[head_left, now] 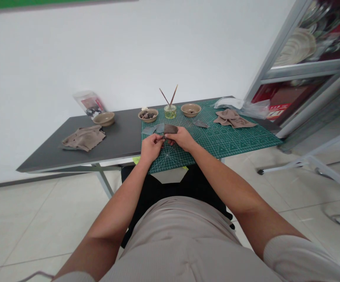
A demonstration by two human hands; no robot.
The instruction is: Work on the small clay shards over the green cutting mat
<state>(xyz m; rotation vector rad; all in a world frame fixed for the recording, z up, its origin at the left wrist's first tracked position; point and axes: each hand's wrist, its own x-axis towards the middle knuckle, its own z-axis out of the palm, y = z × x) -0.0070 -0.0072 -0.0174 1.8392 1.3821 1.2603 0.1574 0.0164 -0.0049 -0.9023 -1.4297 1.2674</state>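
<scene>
Over the green cutting mat, my right hand is closed on a dark grey-brown piece with a rounded end; its material is unclear. Close beside it, my left hand is closed with thumb and fingertips pinched around a small dark piece. The two hands nearly meet, and the fingers partly cover both pieces. Just beyond my left hand lie grey sheets like sandpaper on the mat. Another grey scrap lies to the right of my right hand.
Behind the hands stand a bowl of dark lumps, a glass jar with two thin brushes and another bowl. Brown cloths lie left and right. A third bowl and a clear container stand left. Plastic bag far right.
</scene>
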